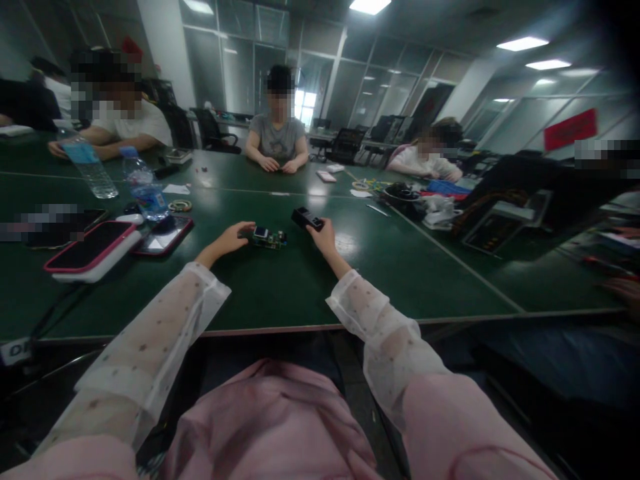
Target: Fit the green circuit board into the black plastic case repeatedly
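Note:
A small green circuit board with a little screen lies on the dark green table in front of me. My left hand is at its left edge, with fingers slightly curved and apart; whether the fingertips touch the board is hard to tell. To the board's right, my right hand grips the near end of a black rectangular case. That case looks tilted, its far end pointing up and left. Part of its near end is hidden by my fingers.
On the left are phones, another phone, water bottles and a tape roll. Cables and plastic bags lie to the right, by a tilted black box. A person sits opposite; others sit around the green table.

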Demonstrator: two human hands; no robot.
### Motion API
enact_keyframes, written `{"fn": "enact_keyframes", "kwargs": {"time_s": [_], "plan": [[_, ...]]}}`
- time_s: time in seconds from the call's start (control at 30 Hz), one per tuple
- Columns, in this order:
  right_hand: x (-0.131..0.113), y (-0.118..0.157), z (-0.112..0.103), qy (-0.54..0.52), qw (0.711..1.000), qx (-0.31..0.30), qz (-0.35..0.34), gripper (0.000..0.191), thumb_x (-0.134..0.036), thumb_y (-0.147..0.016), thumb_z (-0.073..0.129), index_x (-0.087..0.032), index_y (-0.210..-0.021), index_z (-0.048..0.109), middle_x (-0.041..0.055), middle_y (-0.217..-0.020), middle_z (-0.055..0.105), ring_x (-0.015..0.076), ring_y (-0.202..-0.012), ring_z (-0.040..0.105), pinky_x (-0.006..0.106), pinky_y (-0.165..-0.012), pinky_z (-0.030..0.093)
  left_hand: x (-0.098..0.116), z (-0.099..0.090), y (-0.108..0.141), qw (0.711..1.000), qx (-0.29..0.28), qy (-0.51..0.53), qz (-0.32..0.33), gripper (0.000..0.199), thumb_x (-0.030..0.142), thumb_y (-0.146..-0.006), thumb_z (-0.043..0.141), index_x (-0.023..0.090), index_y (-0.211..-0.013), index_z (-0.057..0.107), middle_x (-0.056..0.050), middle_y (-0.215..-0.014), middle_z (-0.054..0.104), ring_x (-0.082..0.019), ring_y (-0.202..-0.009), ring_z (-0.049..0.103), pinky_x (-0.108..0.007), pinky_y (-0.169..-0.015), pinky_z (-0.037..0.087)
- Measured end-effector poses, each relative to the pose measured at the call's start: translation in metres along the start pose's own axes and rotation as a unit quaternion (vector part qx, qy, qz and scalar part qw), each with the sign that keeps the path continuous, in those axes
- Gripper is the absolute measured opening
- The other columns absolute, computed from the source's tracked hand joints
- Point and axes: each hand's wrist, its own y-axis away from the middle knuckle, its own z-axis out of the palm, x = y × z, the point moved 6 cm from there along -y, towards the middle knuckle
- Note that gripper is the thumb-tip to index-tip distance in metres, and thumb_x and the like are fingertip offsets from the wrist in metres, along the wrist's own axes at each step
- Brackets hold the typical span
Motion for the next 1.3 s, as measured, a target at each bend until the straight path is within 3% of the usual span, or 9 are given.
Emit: {"fn": "enact_keyframes", "kwargs": {"time_s": [0.13, 0.27, 0.5, 0.73, 0.97, 1.13, 1.3], "plan": [[-0.003, 0.004, 0.006, 0.051, 0.998, -0.033, -0.009, 0.048, -0.032, -0.082, 0.074, -0.014, -0.123, 0.057, 0.0185, -0.123, 0.068, 0.0329, -0.115, 0.065, 0.049, -0.103, 0.050, -0.001, -0.010, 0.009, 0.976, 0.078, -0.200, -0.043, 0.053, 0.024, -0.095, 0.051, 0.020, -0.148, 0.054, -0.010, -0.159, 0.049, -0.029, -0.150, 0.041, -0.051, -0.124, 0.032], [-0.006, 0.007, 0.010, 0.115, 0.992, -0.057, -0.008, 0.055, -0.031, -0.080, 0.077, -0.012, -0.127, 0.055, 0.0226, -0.129, 0.063, 0.0383, -0.124, 0.058, 0.056, -0.107, 0.046, -0.012, 0.004, 0.016, 0.949, -0.015, -0.300, -0.097, 0.052, 0.035, -0.106, 0.037, 0.018, -0.155, 0.045, -0.012, -0.165, 0.041, -0.030, -0.153, 0.035, -0.055, -0.125, 0.027], [-0.007, 0.006, 0.005, 0.098, 0.994, -0.035, -0.020, 0.056, -0.026, -0.079, 0.077, -0.012, -0.128, 0.053, 0.0232, -0.132, 0.058, 0.0387, -0.129, 0.052, 0.056, -0.109, 0.043, -0.017, 0.005, 0.014, 0.941, -0.029, -0.325, -0.092, 0.055, 0.039, -0.108, 0.030, 0.017, -0.157, 0.042, -0.013, -0.165, 0.040, -0.029, -0.154, 0.034, -0.053, -0.125, 0.028], [-0.008, 0.001, 0.005, -0.027, 0.999, -0.031, -0.032, 0.048, -0.032, -0.073, 0.081, -0.018, -0.114, 0.058, 0.0141, -0.116, 0.064, 0.0326, -0.112, 0.062, 0.055, -0.103, 0.049, -0.013, 0.004, 0.016, 0.937, -0.026, -0.333, -0.099, 0.053, 0.038, -0.108, 0.031, 0.021, -0.156, 0.044, -0.010, -0.164, 0.041, -0.026, -0.154, 0.035, -0.049, -0.125, 0.029], [-0.053, 0.017, 0.011, -0.190, 0.972, -0.084, -0.106, 0.065, -0.059, -0.073, 0.080, -0.022, -0.121, 0.057, 0.0094, -0.114, 0.067, 0.0288, -0.105, 0.066, 0.051, -0.099, 0.054, -0.008, 0.004, 0.017, 0.937, -0.031, -0.336, -0.095, 0.054, 0.037, -0.108, 0.031, 0.016, -0.156, 0.043, -0.012, -0.165, 0.040, -0.027, -0.153, 0.036, -0.049, -0.125, 0.029], [-0.081, 0.040, 0.014, -0.221, 0.949, -0.161, -0.159, 0.065, -0.060, -0.075, 0.081, -0.023, -0.123, 0.058, 0.0108, -0.118, 0.066, 0.0291, -0.107, 0.066, 0.051, -0.098, 0.055, -0.013, 0.005, 0.016, 0.937, -0.027, -0.337, -0.091, 0.053, 0.038, -0.108, 0.031, 0.018, -0.156, 0.044, -0.012, -0.165, 0.040, -0.027, -0.153, 0.036, -0.049, -0.124, 0.030], [-0.091, 0.051, 0.018, -0.196, 0.941, -0.206, -0.186, 0.063, -0.059, -0.076, 0.080, -0.023, -0.124, 0.058, 0.0101, -0.116, 0.065, 0.0289, -0.107, 0.065, 0.050, -0.096, 0.055, -0.012, 0.004, 0.018, 0.940, -0.018, -0.331, -0.088, 0.053, 0.040, -0.108, 0.031, 0.020, -0.156, 0.044, -0.011, -0.165, 0.040, -0.027, -0.153, 0.036, -0.050, -0.124, 0.029]]}}
